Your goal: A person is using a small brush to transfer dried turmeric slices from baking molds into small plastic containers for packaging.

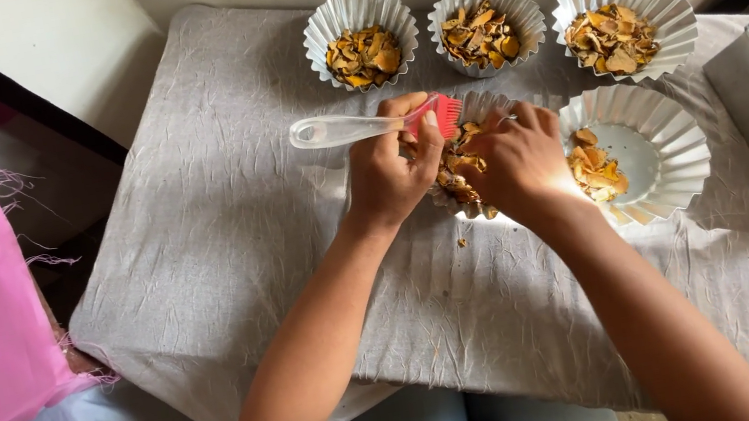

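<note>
Sideways, the brush (375, 123) in the left hand (388, 170) points its red bristles right.

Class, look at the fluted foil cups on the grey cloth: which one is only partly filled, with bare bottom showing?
The foil cup just right of the right hand: its chips sit at the left side only, while the back three are covered.

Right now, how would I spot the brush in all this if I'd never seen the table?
Find the grey cloth covering the table, then the fluted foil cups of orange-brown chips. Just below the back row, the left hand holds the brush flat. It is the only tool there: a clear handle with red bristles.
</note>
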